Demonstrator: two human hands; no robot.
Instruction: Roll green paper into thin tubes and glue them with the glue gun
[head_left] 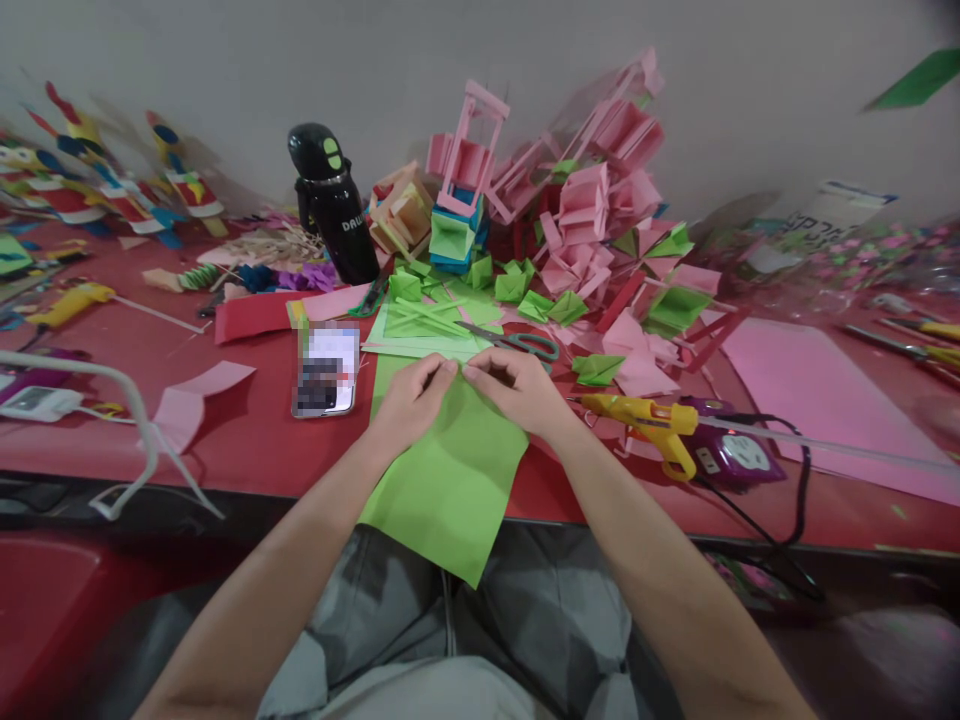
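Observation:
A light green paper sheet (450, 470) lies at the near edge of the red table (247, 430) and hangs over toward my lap. My left hand (412, 395) and my right hand (514, 385) both pinch its far edge, fingertips almost meeting at the middle. Just beyond them lie scissors with teal handles (525, 343) on cut green strips and sheets (427, 325). A phone (326, 370) rests to the left of my left hand.
A yellow glue gun (649, 420) and a purple power strip (731, 455) with a black cable sit to the right. Folded pink and green paper pieces (592, 220) pile at the back beside a black bottle (330, 200). A large pink sheet (810, 390) lies far right.

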